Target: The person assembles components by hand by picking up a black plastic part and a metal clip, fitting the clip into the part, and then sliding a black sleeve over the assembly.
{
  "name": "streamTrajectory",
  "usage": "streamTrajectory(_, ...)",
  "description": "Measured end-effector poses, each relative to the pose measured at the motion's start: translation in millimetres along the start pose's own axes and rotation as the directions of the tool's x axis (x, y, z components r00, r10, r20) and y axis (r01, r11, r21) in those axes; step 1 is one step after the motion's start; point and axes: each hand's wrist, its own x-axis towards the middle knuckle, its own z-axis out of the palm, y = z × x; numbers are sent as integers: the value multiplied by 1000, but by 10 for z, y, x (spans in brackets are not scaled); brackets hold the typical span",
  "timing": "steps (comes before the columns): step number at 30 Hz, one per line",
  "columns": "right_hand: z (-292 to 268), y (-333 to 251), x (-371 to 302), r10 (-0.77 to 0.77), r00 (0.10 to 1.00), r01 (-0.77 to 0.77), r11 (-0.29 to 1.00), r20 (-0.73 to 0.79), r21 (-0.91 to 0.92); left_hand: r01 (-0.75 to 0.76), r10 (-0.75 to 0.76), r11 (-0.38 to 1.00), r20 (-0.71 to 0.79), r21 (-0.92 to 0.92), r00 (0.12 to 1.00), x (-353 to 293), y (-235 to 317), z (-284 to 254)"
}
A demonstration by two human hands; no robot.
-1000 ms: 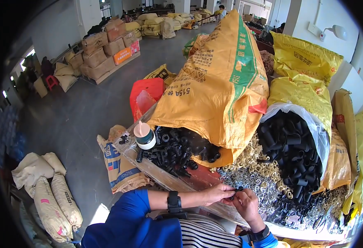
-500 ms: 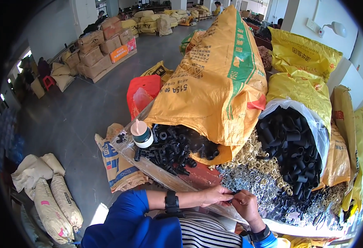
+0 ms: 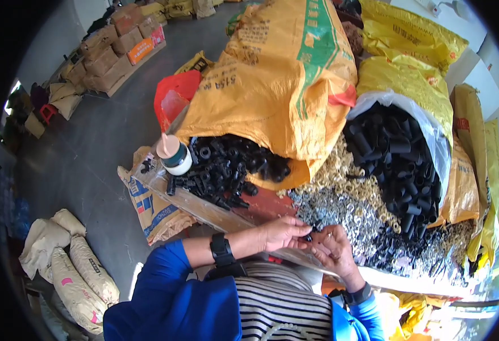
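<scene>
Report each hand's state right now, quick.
Left hand: closed, pinching a small black part.
Right hand: curled close beside it; whether it grips anything cannot be told.

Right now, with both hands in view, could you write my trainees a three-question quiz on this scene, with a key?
1. True or false: the person's bare left hand and bare right hand are stretched far apart.

2. Multiple choice: what fills the open mouth of the yellow woven sack lined with translucent plastic?
A. cardboard boxes
B. short black tubes
C. red stools

3. Fill the gap: the large orange woven sack carries a broad ____ printed stripe.

Key:
1. False; they are close together.
2. B
3. green
</scene>
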Motion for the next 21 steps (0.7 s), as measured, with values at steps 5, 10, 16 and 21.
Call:
streamTrajectory(5,-55,-4,73,-96,990,116,974,106,-194,23,-26,997,31,74,999,-46,41,-4)
streamTrajectory(10,-52,99,132,-98,992,105,990,80,-94,31,-32,999,62,27,998,-6,95,-35)
streamTrajectory(16,-159,485,-101,235,952,-295,875,-194,-385,15,-16,996,18,93,1000,31,112,-109)
streamTrajectory(21,-137,896,-375,444,881,-441,645,-164,-624,26,-27,994,9,109,1000,70,66,-107)
